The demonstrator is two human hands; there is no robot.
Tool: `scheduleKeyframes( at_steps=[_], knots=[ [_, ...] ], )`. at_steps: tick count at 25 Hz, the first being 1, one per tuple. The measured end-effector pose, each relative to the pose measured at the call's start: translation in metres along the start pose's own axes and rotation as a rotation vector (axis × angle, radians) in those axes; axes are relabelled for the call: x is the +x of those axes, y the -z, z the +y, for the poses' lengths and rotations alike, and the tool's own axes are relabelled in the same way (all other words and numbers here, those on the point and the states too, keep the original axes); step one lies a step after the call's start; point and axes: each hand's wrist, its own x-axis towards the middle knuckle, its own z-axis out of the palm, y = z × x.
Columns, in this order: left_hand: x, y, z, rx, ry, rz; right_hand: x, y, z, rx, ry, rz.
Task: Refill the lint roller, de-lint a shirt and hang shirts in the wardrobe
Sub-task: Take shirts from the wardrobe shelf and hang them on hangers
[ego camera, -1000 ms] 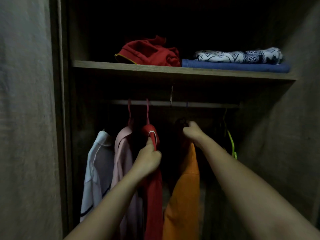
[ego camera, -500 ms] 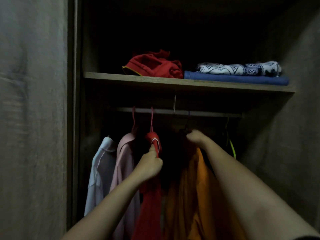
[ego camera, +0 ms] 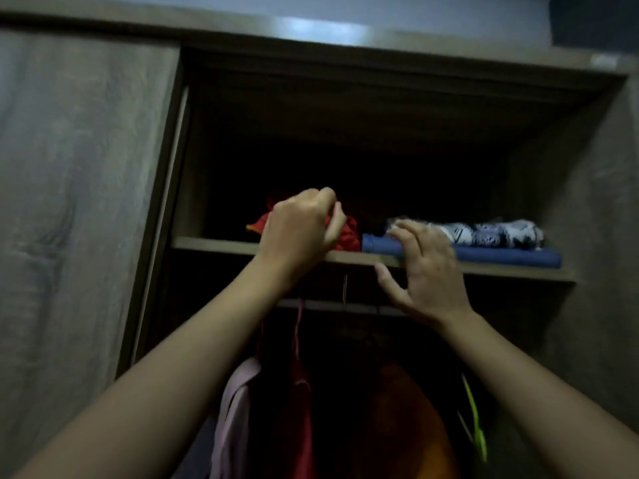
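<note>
Red crumpled cloth (ego camera: pixel 347 233) sits on the wardrobe shelf (ego camera: pixel 214 244), and the left hand (ego camera: pixel 301 229) curls loosely closed over it — whether it grips is unclear. The right hand (ego camera: pixel 427 271), fingers spread wide, reaches the folded blue fabric (ego camera: pixel 501 255). Below, pink (ego camera: pixel 235 409), red (ego camera: pixel 297 426) and orange (ego camera: pixel 415 426) shirts hang from the rail (ego camera: pixel 328 305).
</note>
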Motion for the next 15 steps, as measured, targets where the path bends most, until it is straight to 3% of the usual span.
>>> scheduleKeyframes(
  at_steps=[3,6,11,15],
  knots=[
    [0.038,-0.029,-0.026,0.193,0.169,-0.440,0.018,0.007,0.028,-0.069,-0.044,-0.384],
    [0.043,-0.042,-0.040,0.169,0.391,-0.882,0.017,0.005,0.038,-0.057,-0.024,-0.544],
    [0.052,-0.016,-0.039,0.164,0.325,-0.909,0.019,0.006,0.037,-0.036,-0.024,-0.580],
    [0.072,0.020,-0.037,0.087,0.379,-1.001,0.020,0.006,0.035,-0.025,-0.036,-0.586]
  ],
)
